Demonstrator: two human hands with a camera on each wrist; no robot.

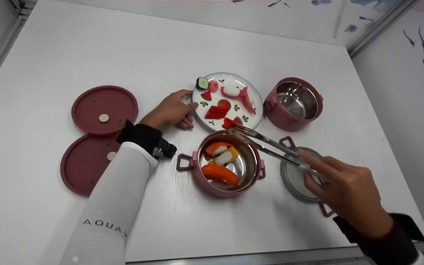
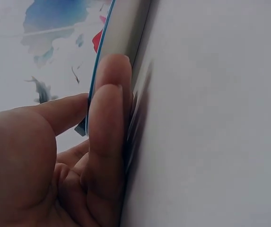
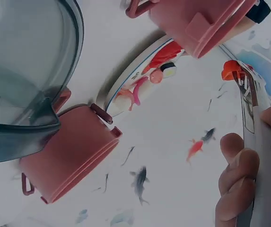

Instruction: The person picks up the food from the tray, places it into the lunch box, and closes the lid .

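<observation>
My left hand [image 1: 175,110] pinches the left rim of a white patterned plate [image 1: 212,125], thumb on one side and fingers along the other. On the plate lie toy food pieces, among them a sushi roll [image 1: 202,83] and a red slab [image 1: 216,112]. My right hand [image 1: 344,187] grips metal tongs [image 1: 267,140]. Their tips hold a small orange-red piece [image 3: 231,70], between the plate's near edge and a pink pot [image 1: 212,189]. Inside this pot lie an orange sausage-shaped piece [image 1: 219,175] and sushi pieces, one yellow and white [image 1: 225,157].
Right of the plate stands a second pink pot [image 1: 287,119] with a bare steel inside. A grey-rimmed lid [image 1: 293,180] with handles lies under my right hand. Two dark red round discs [image 1: 105,105] with cream spots overlap at the left, partly behind my left forearm.
</observation>
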